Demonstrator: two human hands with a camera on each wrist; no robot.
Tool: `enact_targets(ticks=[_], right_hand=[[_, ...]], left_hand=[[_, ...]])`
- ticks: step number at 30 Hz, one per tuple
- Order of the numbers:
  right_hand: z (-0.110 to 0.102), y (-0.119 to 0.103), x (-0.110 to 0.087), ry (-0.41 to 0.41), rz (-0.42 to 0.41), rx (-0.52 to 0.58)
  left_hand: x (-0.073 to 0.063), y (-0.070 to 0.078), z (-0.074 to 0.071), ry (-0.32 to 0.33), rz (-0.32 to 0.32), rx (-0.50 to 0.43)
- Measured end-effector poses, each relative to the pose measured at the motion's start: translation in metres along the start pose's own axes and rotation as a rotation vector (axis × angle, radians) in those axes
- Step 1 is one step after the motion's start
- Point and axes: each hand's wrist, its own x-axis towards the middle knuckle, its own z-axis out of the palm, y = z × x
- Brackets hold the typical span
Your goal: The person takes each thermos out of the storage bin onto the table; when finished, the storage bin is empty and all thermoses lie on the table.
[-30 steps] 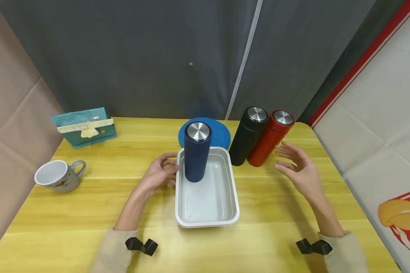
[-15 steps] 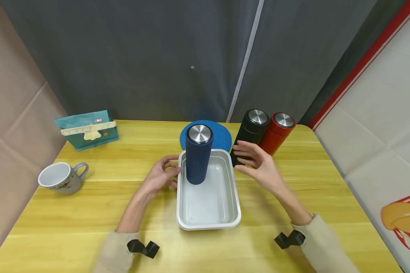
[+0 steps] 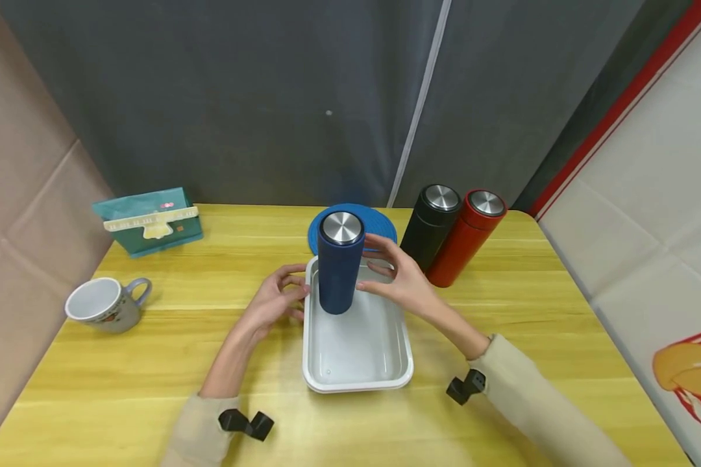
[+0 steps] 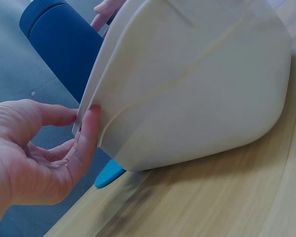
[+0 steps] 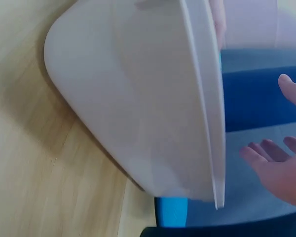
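Observation:
A white plastic container (image 3: 357,363) sits mid-table. Inside its far left part stands a navy blue thermos (image 3: 335,279) with a steel-topped lid. My left hand (image 3: 276,299) pinches the container's left rim between thumb and fingers, plainly seen in the left wrist view, where the container wall (image 4: 187,103) fills much of the frame. Over the container's right side, my right hand (image 3: 402,280) reaches toward the thermos with thumb and fingers apart. In the right wrist view a gap shows between that hand (image 5: 283,173) and the thermos (image 5: 261,98).
Behind the container lies a round blue mat (image 3: 380,224), partly hidden. A black thermos (image 3: 428,227) and a red thermos (image 3: 466,240) stand side by side at the right. On the left are a mug (image 3: 106,305) and a clipped green bag (image 3: 152,233).
My right hand has moved left from beside the red thermos, past the black one, to just right of the navy thermos. The left hand has stayed on the rim.

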Motion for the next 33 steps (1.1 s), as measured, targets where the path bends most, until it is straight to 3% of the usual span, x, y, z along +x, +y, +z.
enact_targets(ticks=[11,17,33], right_hand=[[0.014,-0.005,0.013,-0.019,0.082,-0.032],[0.021,-0.005,0.018,-0.035,0.085,-0.033],[0.024,-0.008,0.017,0.019,0.091,-0.061]], left_hand=[[0.000,0.001,0.001,0.004,-0.009,0.007],[0.000,0.001,0.000,0.004,-0.004,0.012],[0.000,0.002,0.000,-0.004,-0.004,0.009]])
